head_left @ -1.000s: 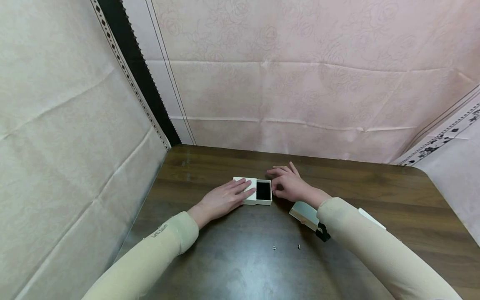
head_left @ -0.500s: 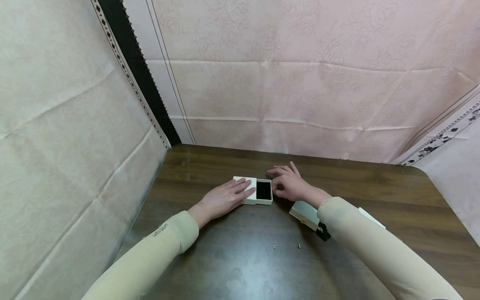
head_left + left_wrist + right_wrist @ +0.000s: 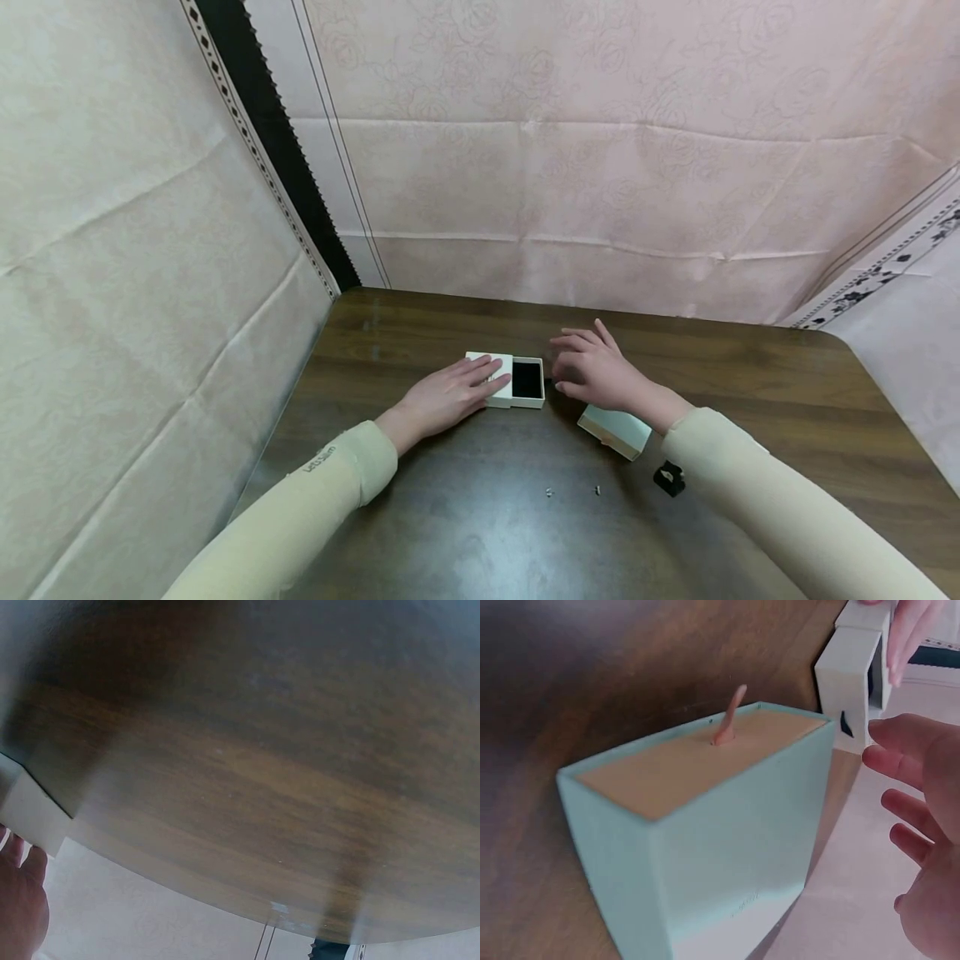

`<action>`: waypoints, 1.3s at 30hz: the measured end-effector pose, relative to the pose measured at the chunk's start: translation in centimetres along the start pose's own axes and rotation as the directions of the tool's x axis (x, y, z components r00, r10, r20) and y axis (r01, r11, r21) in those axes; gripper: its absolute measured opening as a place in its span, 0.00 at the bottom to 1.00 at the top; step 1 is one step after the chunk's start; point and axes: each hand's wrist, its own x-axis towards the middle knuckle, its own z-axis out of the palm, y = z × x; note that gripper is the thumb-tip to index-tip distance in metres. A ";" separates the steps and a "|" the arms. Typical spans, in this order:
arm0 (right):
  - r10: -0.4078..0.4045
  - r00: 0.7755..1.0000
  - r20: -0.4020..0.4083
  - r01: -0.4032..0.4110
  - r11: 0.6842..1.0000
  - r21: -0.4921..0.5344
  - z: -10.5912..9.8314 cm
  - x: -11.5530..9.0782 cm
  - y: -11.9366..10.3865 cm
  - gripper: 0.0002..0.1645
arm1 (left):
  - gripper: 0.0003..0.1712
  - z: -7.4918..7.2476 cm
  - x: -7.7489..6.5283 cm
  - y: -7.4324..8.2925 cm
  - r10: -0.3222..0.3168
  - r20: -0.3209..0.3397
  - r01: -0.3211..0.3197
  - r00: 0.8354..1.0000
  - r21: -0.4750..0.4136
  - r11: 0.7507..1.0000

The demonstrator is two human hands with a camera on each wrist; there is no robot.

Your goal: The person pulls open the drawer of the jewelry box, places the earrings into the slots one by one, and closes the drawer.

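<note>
Left hand (image 3: pixel 442 397) flat on the white box (image 3: pixel 506 395), right hand (image 3: pixel 596 377) loose, empty, beside its half-out drawer (image 3: pixel 527 404) — from here I'd guess drawer-sliding step, next wants a light pinch on the black tab (image 3: pixel 847 724).

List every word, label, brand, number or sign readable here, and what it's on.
"LetsSlim", as best it reads: left sleeve.
Green box: one small line, too blurred to read.
White box: marks by the left hand, too small to read.
</note>
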 end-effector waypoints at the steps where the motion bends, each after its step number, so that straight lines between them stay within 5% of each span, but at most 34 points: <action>1: -0.010 1.000 -0.012 0.010 1.000 -0.004 -0.2 -0.4 -0.2 0.04 | 0.30 0.0 0.0 0.0 0.002 -0.001 -0.002 1.000 0.002 1.000; 18: -0.167 0.981 -0.097 0.159 0.984 -0.082 -0.6 -4.3 -4.2 0.14 | 0.30 0.4 0.1 -0.1 0.018 -0.032 -0.019 0.999 -0.003 1.000; 39: -0.327 0.934 -0.140 0.312 0.942 -0.120 2.2 -6.8 -6.7 0.16 | 0.30 0.2 0.1 0.0 0.011 -0.039 -0.012 0.999 -0.007 1.000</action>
